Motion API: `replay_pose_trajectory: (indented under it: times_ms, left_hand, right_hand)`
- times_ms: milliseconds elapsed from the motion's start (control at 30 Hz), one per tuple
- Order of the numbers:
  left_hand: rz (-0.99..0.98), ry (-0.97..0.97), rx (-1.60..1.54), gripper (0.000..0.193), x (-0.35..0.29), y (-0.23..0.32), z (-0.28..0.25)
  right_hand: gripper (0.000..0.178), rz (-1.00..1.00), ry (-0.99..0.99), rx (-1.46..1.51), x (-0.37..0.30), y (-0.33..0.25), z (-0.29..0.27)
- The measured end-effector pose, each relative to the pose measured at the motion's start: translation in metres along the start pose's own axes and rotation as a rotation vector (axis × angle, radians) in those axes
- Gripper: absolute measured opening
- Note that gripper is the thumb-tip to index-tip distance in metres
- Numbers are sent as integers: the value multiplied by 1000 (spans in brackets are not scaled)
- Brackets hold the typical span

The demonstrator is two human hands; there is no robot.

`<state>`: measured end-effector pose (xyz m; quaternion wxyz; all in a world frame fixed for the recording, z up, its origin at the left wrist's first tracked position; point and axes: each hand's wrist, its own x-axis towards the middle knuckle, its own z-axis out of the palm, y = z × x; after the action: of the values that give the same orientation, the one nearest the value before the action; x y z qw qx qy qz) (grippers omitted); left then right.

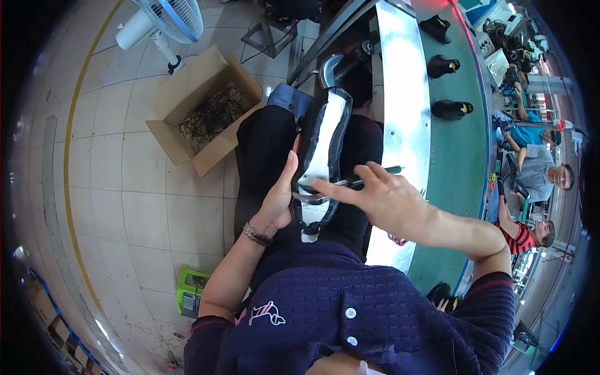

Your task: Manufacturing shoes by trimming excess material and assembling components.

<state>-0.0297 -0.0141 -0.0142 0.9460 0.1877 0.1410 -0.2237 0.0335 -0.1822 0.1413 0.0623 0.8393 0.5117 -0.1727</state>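
Note:
Across my lap, sole side up, lies a black shoe upper (322,143) with a white bottom and black edges folded over its rim. My left hand (279,199) grips its left side, with the thumb along the edge and the other fingers hidden behind it. My right hand (395,199) comes over from the right and holds a slim dark tool (357,184) with a green end sticking out past the knuckles. The index finger stretches to the white bottom, where curved metal (310,197) crosses the shoe's lower part. The tool's exact kind does not show.
To my right run a metal ledge (406,94) and a green conveyor belt (459,162) carrying several black shoes (451,110). A cardboard box (181,103) of dark scraps, a fan (169,22) and a green container (190,290) stand at left. People (539,172) work beyond the belt.

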Motion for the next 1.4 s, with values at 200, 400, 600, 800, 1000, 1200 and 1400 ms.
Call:
replay_pose_trajectory:
  times_ms: [200, 400, 600, 800, 1000, 1200, 1400]
  left_hand:
    - [126, -62, 20, 67, 0, -5, 7]
    - [174, 29, 128, 72, 1, -6, 13]
    - [-11, 25, 90, 85, 5, -8, -11]
    - [-141, -15, 1, 85, -5, 0, -24]
    - [-53, -168, -241, 66, -6, -26, -32]
    - [175, 158, 246, 56, -18, -28, -6]
    - [14, -92, 179, 79, -21, -14, -26]
  right_hand:
    - [78, 40, -75, -23, -3, 8, 16]
    - [68, 26, -109, 157, -1, 22, -9]
    - [71, -36, 270, 356, 19, 23, -2]
    - [77, -14, 15, 219, 23, 8, -21]
    - [66, 95, -38, 229, 16, 16, 23]
    - [74, 58, 54, 201, 14, 3, -6]
    - [81, 21, 30, 185, 12, 10, 36]
